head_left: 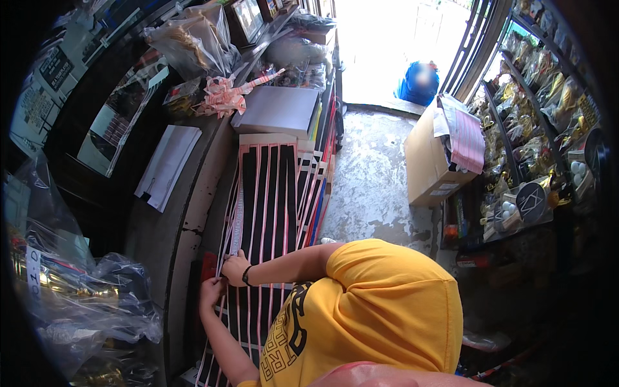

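A long sheet with black bands and thin pink-and-white lines (265, 193) lies lengthwise on the bench in front of me. Along its left side runs a narrow greyish strip with small markings (237, 213). My right hand (236, 268), with a dark band at the wrist, rests at the lower end of that strip, its fingers bent and pressed together. Just below and left, my left hand (211, 293) is closed at the sheet's left edge, almost touching the right. What the fingertips pinch is too small to make out. A red object (207, 266) lies beside my hands.
More striped strips (313, 187) lie right of the sheet. Beyond it sit a white box (276, 111) and crumpled pink-and-white tape (224, 94). Papers (169, 166) lie on the left ledge, near plastic-wrapped goods (90, 303). Across the floor stand a carton (425, 155) and crowded shelves (538, 122).
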`<move>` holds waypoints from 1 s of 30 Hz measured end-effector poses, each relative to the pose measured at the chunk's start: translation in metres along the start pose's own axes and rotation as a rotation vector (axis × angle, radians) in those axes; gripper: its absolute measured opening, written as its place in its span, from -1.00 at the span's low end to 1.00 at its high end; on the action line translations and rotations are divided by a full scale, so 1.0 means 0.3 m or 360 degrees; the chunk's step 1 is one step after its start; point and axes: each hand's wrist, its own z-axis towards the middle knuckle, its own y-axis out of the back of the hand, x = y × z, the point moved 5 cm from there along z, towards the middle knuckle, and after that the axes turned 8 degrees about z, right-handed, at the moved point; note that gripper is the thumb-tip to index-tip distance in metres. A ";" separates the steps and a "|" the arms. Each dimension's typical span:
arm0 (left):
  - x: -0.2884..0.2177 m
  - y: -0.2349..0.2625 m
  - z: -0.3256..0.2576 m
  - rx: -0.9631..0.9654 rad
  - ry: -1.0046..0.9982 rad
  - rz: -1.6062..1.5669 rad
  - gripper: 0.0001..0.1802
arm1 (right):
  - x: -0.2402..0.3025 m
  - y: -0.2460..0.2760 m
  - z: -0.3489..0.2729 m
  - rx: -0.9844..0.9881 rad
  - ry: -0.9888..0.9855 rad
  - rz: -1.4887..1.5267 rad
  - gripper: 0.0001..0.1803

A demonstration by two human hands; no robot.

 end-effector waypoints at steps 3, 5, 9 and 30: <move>0.002 0.006 0.000 0.0030 -0.0005 0.0012 -0.73 | 0.008 0.003 -0.006 -0.0053 0.0000 0.0046 -0.80; 0.012 0.009 0.006 0.0027 -0.0023 0.0048 -0.73 | 0.013 0.005 -0.011 -0.0021 -0.0033 0.0046 -0.80; 0.043 0.014 0.035 -0.0010 -0.0071 0.0115 -0.75 | 0.023 0.011 -0.018 0.0036 -0.0142 0.0096 -0.81; 0.082 -0.015 -0.014 -0.0539 -0.0187 0.0240 -0.80 | 0.000 -0.017 -0.051 -0.0212 0.0369 -0.0202 -0.82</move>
